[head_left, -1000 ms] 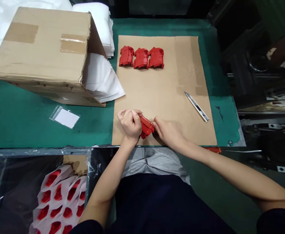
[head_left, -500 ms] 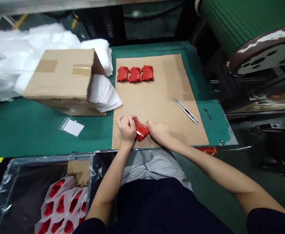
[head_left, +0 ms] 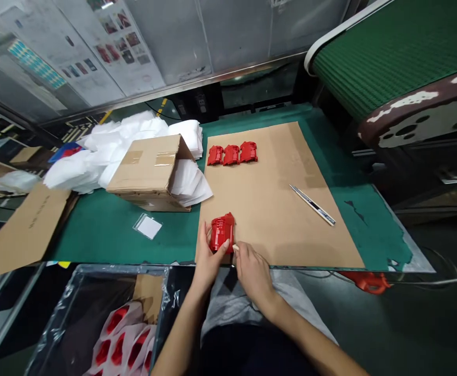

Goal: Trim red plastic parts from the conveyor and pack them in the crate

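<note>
My left hand (head_left: 207, 258) grips a red moulded part (head_left: 223, 233) from its left and lower side, with the thumb across its front face. The part stands near the front edge of a brown cardboard sheet (head_left: 275, 219). At the part's lower right corner, my right hand (head_left: 252, 271) has its fingers closed. A small pale tip shows at those fingertips, but what they hold is too small to make out. Three similar red parts (head_left: 231, 155) sit in a row at the sheet's far left. A utility knife (head_left: 312, 204) lies on the right of the sheet.
Left of the sheet, a cardboard box (head_left: 150, 156) lies on its side with white foam sheets (head_left: 191, 183) sticking out. More white wrapping (head_left: 127, 138) is piled behind it. Below left stands a plastic-lined bin (head_left: 83, 308) with several wrapped red parts. A green conveyor belt (head_left: 400, 57) rises at right.
The red part has been turned, and its ribbed face now shows. My left hand has shifted to its left side, my right hand to its lower right corner. The camera view has tilted up.
</note>
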`<state>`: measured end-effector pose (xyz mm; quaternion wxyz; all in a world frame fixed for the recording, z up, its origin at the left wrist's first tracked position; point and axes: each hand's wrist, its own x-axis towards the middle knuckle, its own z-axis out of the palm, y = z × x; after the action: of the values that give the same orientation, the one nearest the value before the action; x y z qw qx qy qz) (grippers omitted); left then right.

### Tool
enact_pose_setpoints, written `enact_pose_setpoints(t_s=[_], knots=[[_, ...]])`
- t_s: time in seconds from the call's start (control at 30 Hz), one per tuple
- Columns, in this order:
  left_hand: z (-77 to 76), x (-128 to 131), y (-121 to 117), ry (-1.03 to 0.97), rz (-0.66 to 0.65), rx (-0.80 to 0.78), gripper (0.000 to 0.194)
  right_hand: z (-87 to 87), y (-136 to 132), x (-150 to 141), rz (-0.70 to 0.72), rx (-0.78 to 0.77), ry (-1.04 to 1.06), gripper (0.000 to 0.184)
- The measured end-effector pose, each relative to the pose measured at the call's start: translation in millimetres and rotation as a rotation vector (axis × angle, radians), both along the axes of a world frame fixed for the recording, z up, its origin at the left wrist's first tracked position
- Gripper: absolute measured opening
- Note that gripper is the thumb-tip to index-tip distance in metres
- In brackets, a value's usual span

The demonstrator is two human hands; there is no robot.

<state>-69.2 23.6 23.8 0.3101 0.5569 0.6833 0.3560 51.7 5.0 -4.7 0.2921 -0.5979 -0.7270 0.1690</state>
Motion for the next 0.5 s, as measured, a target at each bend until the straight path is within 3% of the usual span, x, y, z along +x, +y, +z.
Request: enact_pose_setpoints(t_s=[0.1, 0.2, 0.27, 0.33, 0.43, 0.5], knots=[[14.8, -2.4, 0.4, 0.392, -0.325, 0.093, 0.076, -0.1, 2.0, 25.2, -0.013, 0.029, 0.154, 0.03], [19.1, 11.3, -8.0, 0.706, -0.56, 0.152, 0.075, 1.0, 8.9, 55.2, -0.138, 0.002, 0.263, 0.029], [18.9, 24.6, -11.1, 0.768, -0.555, 0.152, 0.073, 2.1, 17.2, 67.8, -0.182, -0.023, 0.304, 0.03], [20.9, 36.1, -6.3, 0.775, -0.461, 0.114, 0.074, 3.1, 28.4, 70.8, -0.145, -0.019, 0.325, 0.031], [29.9, 44.1, 16.0, 0.836, -0.319, 0.002, 0.081, 3.5, 46.8, 61.0, -0.031, 0.027, 0.261, 0.033], [36.8, 43.7, 34.4, 0.902, -0.337, -0.088, 0.083, 3.3, 57.3, 51.0, 0.039, 0.059, 0.19, 0.034]])
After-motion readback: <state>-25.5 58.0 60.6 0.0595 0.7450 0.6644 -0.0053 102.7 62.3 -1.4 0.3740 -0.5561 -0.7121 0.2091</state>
